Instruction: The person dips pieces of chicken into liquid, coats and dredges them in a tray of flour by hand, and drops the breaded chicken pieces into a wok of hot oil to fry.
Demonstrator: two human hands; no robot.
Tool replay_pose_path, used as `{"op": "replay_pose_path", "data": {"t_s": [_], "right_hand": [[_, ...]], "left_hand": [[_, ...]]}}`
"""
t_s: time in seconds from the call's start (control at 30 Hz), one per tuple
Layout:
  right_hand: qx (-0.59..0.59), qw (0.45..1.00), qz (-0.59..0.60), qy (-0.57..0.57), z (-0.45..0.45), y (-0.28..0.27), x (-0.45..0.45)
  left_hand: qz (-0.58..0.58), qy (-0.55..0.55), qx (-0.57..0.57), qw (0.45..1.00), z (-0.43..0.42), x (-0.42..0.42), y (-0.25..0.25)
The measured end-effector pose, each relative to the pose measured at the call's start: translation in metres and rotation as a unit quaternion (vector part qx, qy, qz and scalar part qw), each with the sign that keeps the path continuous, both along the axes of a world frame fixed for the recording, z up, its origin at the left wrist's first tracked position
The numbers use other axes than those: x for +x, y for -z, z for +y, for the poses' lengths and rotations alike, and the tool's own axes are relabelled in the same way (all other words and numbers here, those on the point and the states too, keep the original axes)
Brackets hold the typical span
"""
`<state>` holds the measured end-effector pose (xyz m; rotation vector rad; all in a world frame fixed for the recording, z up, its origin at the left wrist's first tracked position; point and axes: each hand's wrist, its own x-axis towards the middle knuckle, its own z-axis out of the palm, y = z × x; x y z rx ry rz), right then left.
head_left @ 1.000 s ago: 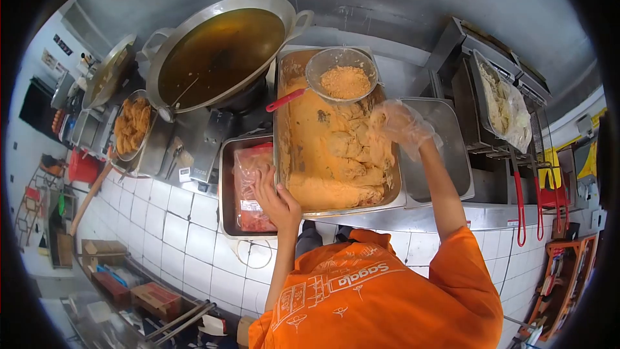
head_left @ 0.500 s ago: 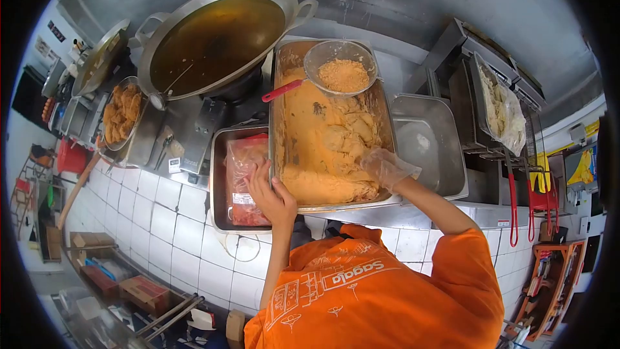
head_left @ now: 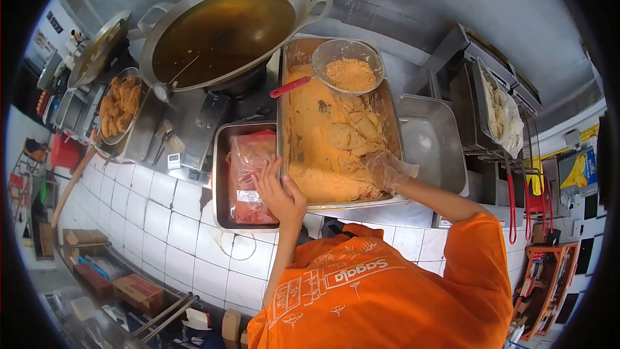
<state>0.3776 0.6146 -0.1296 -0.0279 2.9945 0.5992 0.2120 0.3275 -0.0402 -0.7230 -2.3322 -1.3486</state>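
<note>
A deep metal tray [head_left: 396, 116] holds orange breading flour [head_left: 316, 174] and several flour-coated pieces [head_left: 355, 132], heaped on its right side. My left hand [head_left: 282, 197] is bare and lies against the tray's left rim near the front corner. Its fingers are stretched out and the thumb is apart. In a clear plastic glove, my right hand [head_left: 385, 171] is down in the flour by the coated pieces at the right wall. Glove and flour hide its fingertips. A red-handled strainer [head_left: 349, 64] with orange crumbs sits across the tray's far end.
A large wok of oil [head_left: 223, 39] stands back left. Left of the tray, a smaller pan [head_left: 219, 187] holds packaged red meat [head_left: 252, 168]. A metal pan [head_left: 429, 142] sits right. Fried pieces [head_left: 119, 106] fill a bowl far left; fryer baskets [head_left: 533, 174] hang right.
The view has shifted slightly, so the tray and wok appear a little further right. My right hand has shifted slightly within the flour; my left hand stays at the tray's rim.
</note>
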Motion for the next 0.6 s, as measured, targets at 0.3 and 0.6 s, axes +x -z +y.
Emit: {"op": "replay_pose_path", "data": {"t_s": [0.3,0.6], "right_hand": [[-0.199,0.973,-0.117,-0.01,0.009,-0.08,-0.043],[-0.293,0.944,0.017,0.149,0.006,-0.175,-0.081]], "left_hand": [[-0.002,0.007,-0.002,1.0,-0.002,0.0,0.001],[0.0,0.01,-0.01,1.0,-0.001,-0.001,0.001]]}}
